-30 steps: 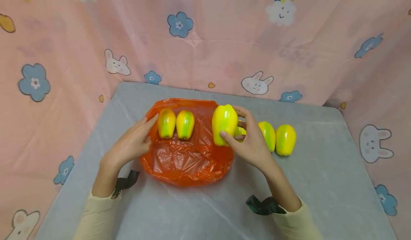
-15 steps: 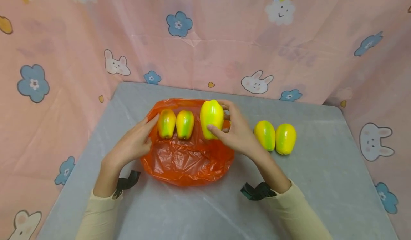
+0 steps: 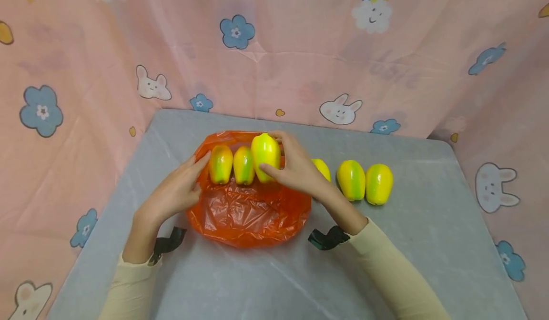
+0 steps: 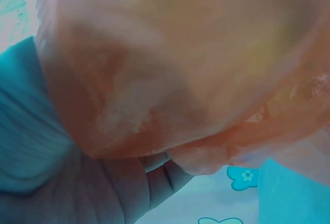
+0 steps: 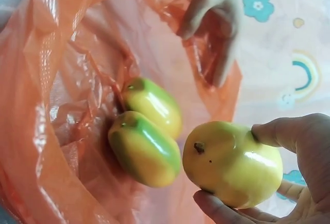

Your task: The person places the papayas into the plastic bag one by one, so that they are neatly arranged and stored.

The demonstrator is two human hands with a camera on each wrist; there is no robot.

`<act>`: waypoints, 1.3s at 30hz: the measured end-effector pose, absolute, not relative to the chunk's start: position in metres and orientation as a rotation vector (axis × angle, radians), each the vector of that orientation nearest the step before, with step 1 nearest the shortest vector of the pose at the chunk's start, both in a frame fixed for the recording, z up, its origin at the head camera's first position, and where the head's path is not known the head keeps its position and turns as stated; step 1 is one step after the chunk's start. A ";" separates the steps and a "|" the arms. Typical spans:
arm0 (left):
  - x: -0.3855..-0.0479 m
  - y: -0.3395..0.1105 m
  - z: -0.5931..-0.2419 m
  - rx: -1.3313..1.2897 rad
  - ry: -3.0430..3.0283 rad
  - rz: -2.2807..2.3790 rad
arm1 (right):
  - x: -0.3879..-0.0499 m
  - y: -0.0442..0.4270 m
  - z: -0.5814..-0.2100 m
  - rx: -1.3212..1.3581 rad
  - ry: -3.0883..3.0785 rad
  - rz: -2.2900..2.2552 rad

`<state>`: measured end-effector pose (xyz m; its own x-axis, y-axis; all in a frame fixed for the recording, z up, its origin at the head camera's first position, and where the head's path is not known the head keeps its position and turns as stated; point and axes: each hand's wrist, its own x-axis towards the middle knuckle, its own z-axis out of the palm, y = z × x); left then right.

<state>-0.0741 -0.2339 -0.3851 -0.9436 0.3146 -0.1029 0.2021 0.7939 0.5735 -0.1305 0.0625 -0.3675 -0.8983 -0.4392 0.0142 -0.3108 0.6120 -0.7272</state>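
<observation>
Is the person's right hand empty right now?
No, the right hand grips a yellow fruit between thumb and fingers, over the orange bag.

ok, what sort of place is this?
Likely a makeshift filming booth, judging by the pink cartoon-print fabric curtain behind and beside the flat grey tabletop, plus the dark, curved wrist-worn mounts.

Looks like thin, crinkled, glossy plastic on orange bag (image 3: 246, 215), 7 o'clock; smooth, shiny on yellow fruits (image 3: 350, 181), 4 o'clock; creased matt cloth on backdrop (image 3: 279, 72), 12.
</observation>
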 end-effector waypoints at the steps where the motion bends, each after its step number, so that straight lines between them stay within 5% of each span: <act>1: -0.074 -0.233 -0.385 0.404 2.789 0.860 | -0.132 0.062 -0.369 -0.632 2.674 -1.140; 39: -0.072 -0.230 -0.384 0.412 2.785 0.824 | -0.166 0.040 -0.391 -0.244 2.632 -0.793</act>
<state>-0.0717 -0.2302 -0.3842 -0.9395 0.3217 -0.1179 0.2058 0.8050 0.5565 -0.1658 0.0400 -0.3914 -0.9128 -0.2699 -0.3066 -0.0555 0.8257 -0.5614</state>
